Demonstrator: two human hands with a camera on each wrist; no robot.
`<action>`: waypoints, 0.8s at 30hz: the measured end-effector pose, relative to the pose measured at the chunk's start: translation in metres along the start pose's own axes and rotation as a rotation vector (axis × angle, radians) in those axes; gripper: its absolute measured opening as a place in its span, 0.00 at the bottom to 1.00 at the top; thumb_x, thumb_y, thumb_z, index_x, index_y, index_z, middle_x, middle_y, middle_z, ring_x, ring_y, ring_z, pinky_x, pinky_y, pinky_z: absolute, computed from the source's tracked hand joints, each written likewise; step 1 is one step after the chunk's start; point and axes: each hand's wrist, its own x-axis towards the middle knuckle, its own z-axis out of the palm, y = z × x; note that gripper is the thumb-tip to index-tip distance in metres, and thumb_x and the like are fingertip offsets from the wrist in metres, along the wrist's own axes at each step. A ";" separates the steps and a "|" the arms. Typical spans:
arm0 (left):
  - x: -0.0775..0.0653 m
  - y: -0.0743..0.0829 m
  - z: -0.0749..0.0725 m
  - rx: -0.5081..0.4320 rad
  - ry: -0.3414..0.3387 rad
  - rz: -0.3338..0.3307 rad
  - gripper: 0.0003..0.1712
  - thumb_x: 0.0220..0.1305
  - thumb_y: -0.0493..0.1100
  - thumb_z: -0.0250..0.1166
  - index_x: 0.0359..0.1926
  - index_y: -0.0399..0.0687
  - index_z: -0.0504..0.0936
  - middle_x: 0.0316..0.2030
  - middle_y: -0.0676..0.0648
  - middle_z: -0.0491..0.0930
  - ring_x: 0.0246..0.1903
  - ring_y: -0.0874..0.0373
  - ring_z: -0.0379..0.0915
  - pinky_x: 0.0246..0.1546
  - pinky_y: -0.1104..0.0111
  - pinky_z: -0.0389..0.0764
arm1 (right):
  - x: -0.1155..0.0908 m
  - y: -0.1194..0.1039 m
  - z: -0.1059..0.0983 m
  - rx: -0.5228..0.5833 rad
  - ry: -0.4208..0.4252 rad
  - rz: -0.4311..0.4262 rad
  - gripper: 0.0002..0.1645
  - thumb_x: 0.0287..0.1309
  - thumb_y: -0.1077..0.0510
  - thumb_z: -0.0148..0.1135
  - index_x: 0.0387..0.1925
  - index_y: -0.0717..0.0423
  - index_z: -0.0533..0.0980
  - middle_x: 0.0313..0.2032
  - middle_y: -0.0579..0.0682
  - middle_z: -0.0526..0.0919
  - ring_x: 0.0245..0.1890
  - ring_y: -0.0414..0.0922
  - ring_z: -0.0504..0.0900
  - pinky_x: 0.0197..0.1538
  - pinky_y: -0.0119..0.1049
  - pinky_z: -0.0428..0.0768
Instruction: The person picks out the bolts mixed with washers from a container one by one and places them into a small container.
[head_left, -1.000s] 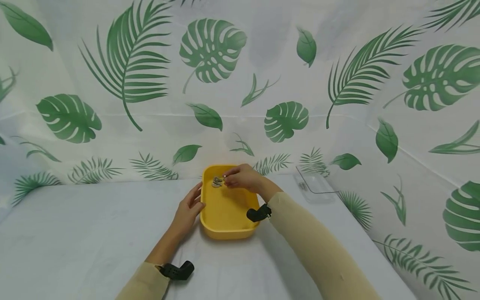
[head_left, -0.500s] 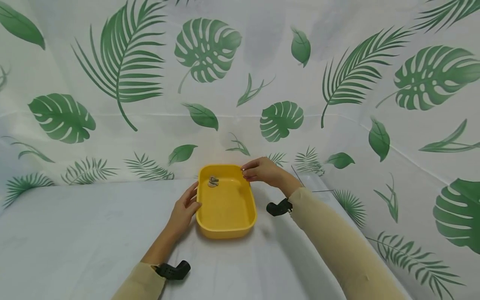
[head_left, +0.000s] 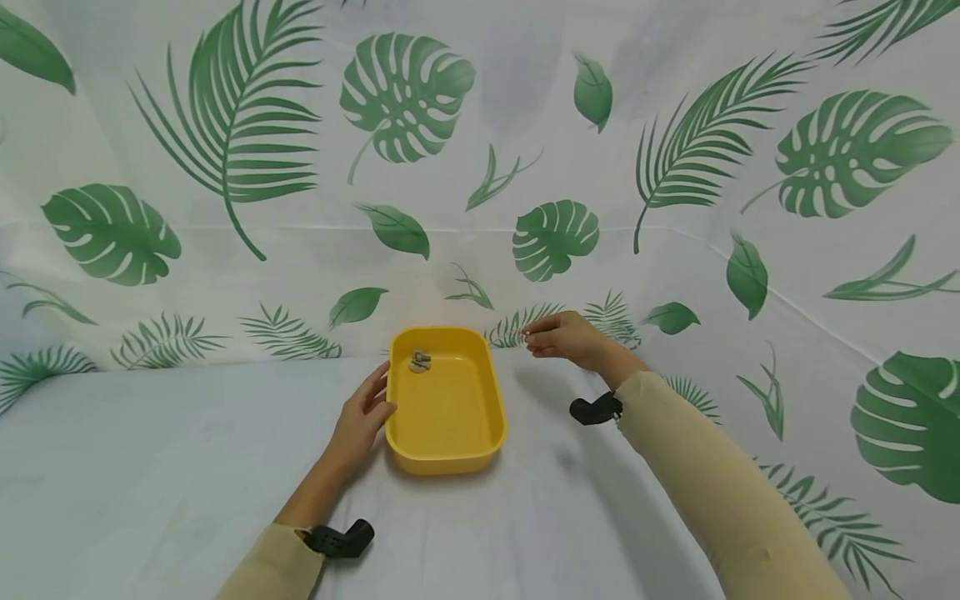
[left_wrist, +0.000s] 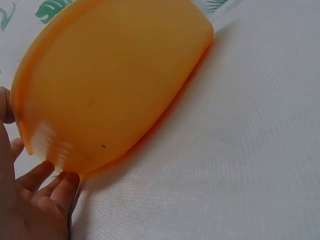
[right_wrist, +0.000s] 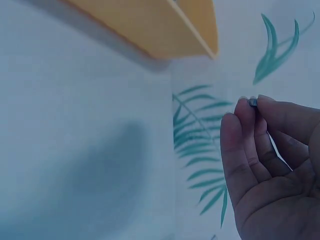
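Note:
A yellow plastic tray (head_left: 450, 421) stands on the white-covered table in the head view. My left hand (head_left: 356, 425) holds its left side, the thumb at the rim and the fingertips against the outer wall. Several small metal pieces (head_left: 420, 361), resembling screws and washers, lie grouped in the tray's far left corner. Beyond the tray's right side, my right hand (head_left: 573, 342) is raised over the table. Between thumb and fingertips it pinches a small dark metal piece (right_wrist: 253, 102); only its end shows, the rest is covered by the fingers.
A white cloth backdrop (head_left: 450, 150) with green leaf prints rises close behind the tray and along the right side. White-covered tabletop (head_left: 187, 450) extends left and in front. Black wrist cameras (head_left: 596, 409) sit on both wrists.
My right hand has moved right, from above the tray's metal pieces to outside its right rim, holding the small metal piece. It now covers the clear plastic box. My left hand keeps its hold.

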 end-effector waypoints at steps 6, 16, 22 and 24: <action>0.000 0.001 -0.003 -0.009 0.000 -0.002 0.38 0.71 0.37 0.51 0.80 0.57 0.55 0.77 0.39 0.59 0.75 0.42 0.60 0.71 0.50 0.69 | -0.004 0.013 -0.023 0.039 0.014 -0.002 0.26 0.71 0.61 0.56 0.66 0.70 0.69 0.48 0.49 0.82 0.44 0.38 0.84 0.58 0.35 0.85; 0.002 -0.001 -0.004 -0.037 0.005 0.001 0.38 0.70 0.36 0.51 0.79 0.56 0.56 0.76 0.41 0.61 0.75 0.43 0.61 0.71 0.51 0.70 | -0.017 0.041 -0.061 0.093 0.030 0.001 0.28 0.71 0.62 0.56 0.66 0.72 0.67 0.41 0.37 0.83 0.44 0.35 0.84 0.52 0.27 0.86; 0.003 -0.002 -0.003 -0.069 -0.006 0.005 0.38 0.70 0.36 0.52 0.79 0.56 0.57 0.76 0.39 0.60 0.76 0.42 0.59 0.71 0.50 0.69 | -0.022 0.056 -0.083 0.094 0.041 0.004 0.32 0.71 0.60 0.56 0.69 0.74 0.62 0.42 0.36 0.82 0.43 0.33 0.84 0.53 0.27 0.85; 0.002 -0.003 -0.003 -0.076 -0.013 0.010 0.38 0.70 0.35 0.52 0.79 0.54 0.56 0.76 0.38 0.60 0.76 0.42 0.59 0.71 0.50 0.69 | -0.023 0.061 -0.090 0.085 0.047 0.006 0.31 0.72 0.60 0.55 0.69 0.73 0.62 0.41 0.36 0.82 0.43 0.32 0.84 0.53 0.28 0.85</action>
